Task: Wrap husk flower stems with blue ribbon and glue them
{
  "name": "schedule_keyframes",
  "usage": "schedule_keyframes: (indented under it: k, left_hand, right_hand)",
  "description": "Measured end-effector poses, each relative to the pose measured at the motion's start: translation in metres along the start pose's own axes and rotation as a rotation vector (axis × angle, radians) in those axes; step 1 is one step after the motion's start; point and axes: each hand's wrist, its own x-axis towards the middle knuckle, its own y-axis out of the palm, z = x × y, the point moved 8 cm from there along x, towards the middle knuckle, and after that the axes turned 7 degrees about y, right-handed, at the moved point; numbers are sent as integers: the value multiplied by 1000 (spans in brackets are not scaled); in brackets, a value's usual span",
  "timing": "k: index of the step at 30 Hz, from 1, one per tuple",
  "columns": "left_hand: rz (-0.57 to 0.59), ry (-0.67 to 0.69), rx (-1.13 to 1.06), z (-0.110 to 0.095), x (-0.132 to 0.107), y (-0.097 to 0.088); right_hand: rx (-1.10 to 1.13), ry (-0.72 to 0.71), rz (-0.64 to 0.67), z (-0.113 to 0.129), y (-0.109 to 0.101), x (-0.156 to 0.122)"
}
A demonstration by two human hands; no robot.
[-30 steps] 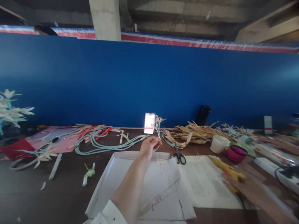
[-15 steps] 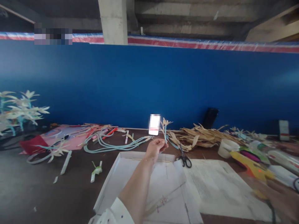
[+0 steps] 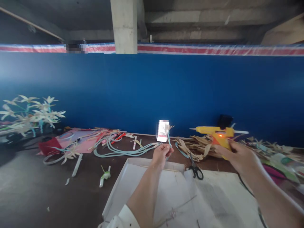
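Observation:
Above the far edge of a white box lid (image 3: 140, 180), my left hand (image 3: 162, 153) pinches the light-blue stem (image 3: 169, 139) of a small dried-husk flower held upright. A pixelated bright screen partly covers the flower's head. My right hand (image 3: 235, 152) grips a yellow hot glue gun (image 3: 210, 130) with a lit orange light and a glue stick out of its back. The gun's nozzle points left, level and apart from the flower. Black-handled scissors (image 3: 196, 171) lie between the two hands, by the lid's right corner.
Dried husks (image 3: 197, 147) are heaped behind the scissors. Light-blue tubing (image 3: 123, 152) and a pink sheet (image 3: 83, 144) lie left. Finished husk flowers (image 3: 35, 114) stand far left. A printed paper (image 3: 220, 193) lies right of the lid, and a blue partition (image 3: 152, 85) rises behind the table.
My right hand has raised the glue gun from the table's right side and brought it left. My left hand still pinches the flower stem. The view has shifted slightly.

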Motion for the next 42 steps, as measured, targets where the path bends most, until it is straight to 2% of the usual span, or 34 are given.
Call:
schedule_keyframes:
  k: [1,4,8,11,13,16,18,21,25,31,33,38,42]
  left_hand:
    - [-21,11,-12,-1,2,-3]
    - [-87,41,-33,-3,6,-13]
    - [-154,78,-71,-6,9,-23]
    - [-182,95,-78,-7,11,-29]
    - [-188,99,-80,-7,13,-31]
    - [-190,116,-79,-6,16,-33]
    - [-200,120,-65,-5,17,-35]
    - [-226,106,-26,-2,18,-37]
    - [-237,101,20,-2,18,-39]
    - [-220,123,89,-4,18,-38]
    - [-208,135,113,-5,18,-36]
    - [-210,163,150,-7,17,-34]
    - [-223,167,163,-8,17,-34]
  right_hand:
    - [1,-44,58,12,15,-1]
    - [37,-167,80,45,46,-10]
    - [172,-231,70,68,77,-24]
    - [272,-230,91,68,94,-32]
    - [324,-165,134,60,106,-36]
    - [493,-45,265,47,123,-44]
    - [529,22,348,41,132,-50]
    - [449,52,367,36,135,-56]
    - [413,-4,323,38,131,-59]
    - [570,53,523,39,144,-67]
    - [561,70,567,41,145,-70]
    - [395,-20,454,43,133,-67]
    - [298,-92,413,38,134,-65]
